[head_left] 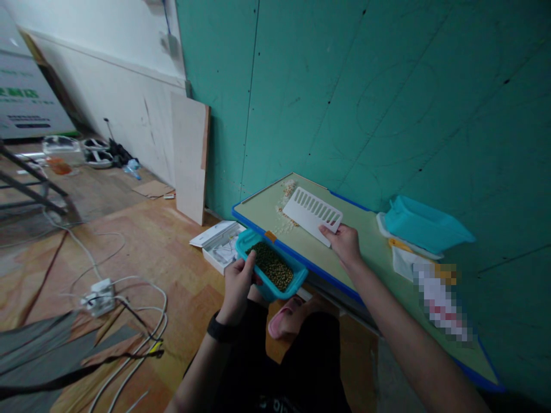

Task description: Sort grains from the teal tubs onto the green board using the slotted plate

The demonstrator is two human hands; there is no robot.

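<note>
My left hand (241,282) grips the near side of a small teal plastic tub (296,282), its thumb over the rim. Greenish-brown beans (271,265) cover the tub's bottom. The tub is held just off the front edge of a pale green table (357,221) with a blue rim. Over the tabletop, my right hand (343,242) pinches the near right end of a flat white plastic panel (306,221) with a row of slots. Pale and tan grains (289,189) lie scattered on the table beside the panel and partly behind it.
A larger teal bin (426,223) stands at the table's right, with white containers and a blurred-out packet beside it. An opened white box (221,246) sits below the table's left end. Cables and a power strip (100,297) lie on the floor. A board (189,158) leans against the wall.
</note>
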